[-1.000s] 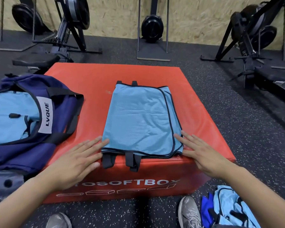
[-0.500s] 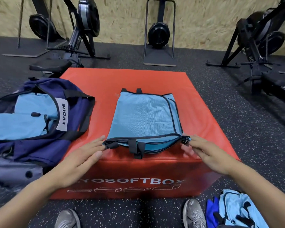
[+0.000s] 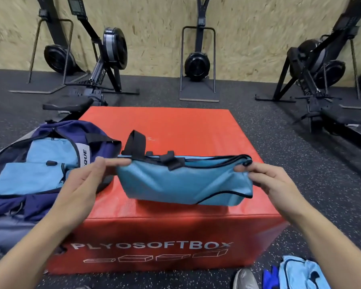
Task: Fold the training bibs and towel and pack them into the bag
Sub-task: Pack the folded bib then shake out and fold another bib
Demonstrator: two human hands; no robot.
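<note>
Since a second ago I'm lifting the folded bib [image 3: 181, 184] off the red box [image 3: 175, 126]; left hand [image 3: 81, 182] and right hand [image 3: 273, 180] pinching its ends. Bag [image 3: 56, 163] lying open at left.

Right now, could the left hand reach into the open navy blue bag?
Probably yes. The left hand pinches the folded light blue bib right beside the open navy blue bag, with nothing between them.

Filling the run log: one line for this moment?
step: folding bib | left hand: pinching | right hand: pinching | bag: open
</note>
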